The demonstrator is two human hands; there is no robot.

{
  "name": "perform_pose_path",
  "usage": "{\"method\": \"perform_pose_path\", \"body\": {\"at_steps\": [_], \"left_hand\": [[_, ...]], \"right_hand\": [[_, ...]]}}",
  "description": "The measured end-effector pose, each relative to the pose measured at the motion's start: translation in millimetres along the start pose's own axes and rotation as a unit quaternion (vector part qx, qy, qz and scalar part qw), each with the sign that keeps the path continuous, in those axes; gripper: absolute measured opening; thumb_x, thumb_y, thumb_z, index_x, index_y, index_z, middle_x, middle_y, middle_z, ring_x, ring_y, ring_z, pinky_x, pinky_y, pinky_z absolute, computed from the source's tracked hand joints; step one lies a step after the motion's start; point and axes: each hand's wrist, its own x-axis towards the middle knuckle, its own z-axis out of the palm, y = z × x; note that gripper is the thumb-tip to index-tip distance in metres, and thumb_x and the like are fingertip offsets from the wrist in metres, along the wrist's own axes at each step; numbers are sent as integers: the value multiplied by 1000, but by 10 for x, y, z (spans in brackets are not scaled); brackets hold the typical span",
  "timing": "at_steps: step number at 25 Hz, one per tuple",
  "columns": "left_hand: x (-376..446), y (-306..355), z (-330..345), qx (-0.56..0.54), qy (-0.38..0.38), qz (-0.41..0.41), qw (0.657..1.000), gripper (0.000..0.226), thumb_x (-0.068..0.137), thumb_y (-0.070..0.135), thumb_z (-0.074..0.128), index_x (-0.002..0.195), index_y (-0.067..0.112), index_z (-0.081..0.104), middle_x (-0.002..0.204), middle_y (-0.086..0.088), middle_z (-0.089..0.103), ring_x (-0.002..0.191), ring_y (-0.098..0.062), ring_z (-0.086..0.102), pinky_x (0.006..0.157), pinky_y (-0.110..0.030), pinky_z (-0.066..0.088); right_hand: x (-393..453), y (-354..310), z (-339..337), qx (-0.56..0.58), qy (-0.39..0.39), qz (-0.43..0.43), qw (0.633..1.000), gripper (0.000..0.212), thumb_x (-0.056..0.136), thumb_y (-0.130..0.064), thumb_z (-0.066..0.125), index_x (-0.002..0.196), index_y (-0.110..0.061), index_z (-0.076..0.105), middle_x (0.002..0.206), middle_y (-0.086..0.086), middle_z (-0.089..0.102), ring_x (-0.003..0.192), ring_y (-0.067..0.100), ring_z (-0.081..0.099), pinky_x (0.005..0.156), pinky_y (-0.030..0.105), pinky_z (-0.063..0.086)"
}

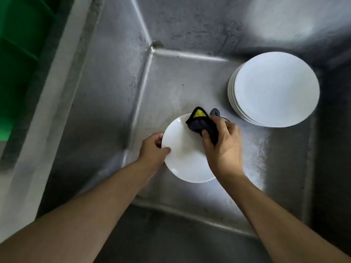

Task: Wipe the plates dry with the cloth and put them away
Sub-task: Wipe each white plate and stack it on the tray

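A white plate is held over the bottom of a deep steel sink. My left hand grips the plate's left rim, thumb on top and fingers under it. My right hand holds a dark cloth with a yellow patch and presses it on the plate's upper right part. A stack of several white plates stands on the sink floor to the right, apart from both hands.
The sink's steel walls rise on all sides, with a welded corner at the back left. A green crate stands outside the sink at the far left, beyond the pale rim.
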Motion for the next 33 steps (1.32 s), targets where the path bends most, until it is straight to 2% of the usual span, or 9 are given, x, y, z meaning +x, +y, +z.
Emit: {"method": "perform_pose_path", "body": {"at_steps": [4,7,11,15,19,22,26,29,33], "left_hand": [[171,-54,-11,74,35,48,995,42,81,-3,77,85,37,64,86,11,71,88,-19,69,79,-29,56],[240,-111,-45,90,18,53,994,40,80,2,80,82,40,66,87,9,74,90,-21,72,82,-47,62],[332,-180,-90,89,23,36,995,30,74,8,88,76,29,66,78,1,70,85,-27,72,79,-52,62],[340,-185,-97,101,30,39,994,33,69,9,90,69,30,65,59,13,65,69,-14,67,78,-48,62],[300,-134,-96,76,5,12,997,26,77,8,86,80,25,66,82,-3,70,86,-26,72,80,-51,62],[277,-32,-131,64,-44,-2,997,23,87,3,76,88,19,60,97,-11,70,98,-32,70,82,-54,61],[123,197,-97,-30,-95,-46,994,19,96,2,61,95,20,54,102,-9,68,85,-23,68,53,-31,59],[-45,284,-63,-124,-147,-96,977,39,88,-12,47,102,21,61,98,-7,68,85,-26,65,53,-29,57],[-192,329,-61,-174,-205,-80,960,60,80,-16,37,112,23,69,96,-8,73,90,-29,65,61,-33,56]], "right_hand": [[70,54,181,-133,-36,-56,989,57,95,-41,63,148,-34,45,139,11,47,126,32,41,106,44,35],[77,161,262,-277,-79,-125,949,73,90,-34,67,157,-29,37,147,17,46,128,39,44,103,48,36],[130,82,390,-280,-91,-98,951,67,90,-29,68,153,-30,44,142,17,48,118,42,45,98,51,37],[-214,-13,491,-310,-140,-196,920,63,82,-26,75,142,-28,58,134,17,58,106,42,56,85,51,47],[188,-39,473,-279,-87,-54,955,59,94,-29,59,150,-34,42,144,10,42,118,37,40,94,48,36],[258,-50,464,-204,-77,-24,976,56,94,-26,57,148,-37,44,145,8,39,120,36,36,99,48,34],[260,19,338,-76,-70,8,995,52,95,-27,57,145,-38,49,134,11,46,120,34,39,104,47,35],[236,-39,295,-39,-79,6,996,52,96,-28,54,146,-39,48,127,13,49,118,36,43,105,45,38],[173,-183,217,31,-70,18,997,50,98,-23,51,145,-40,50,123,16,58,117,33,47,105,45,40]]}}
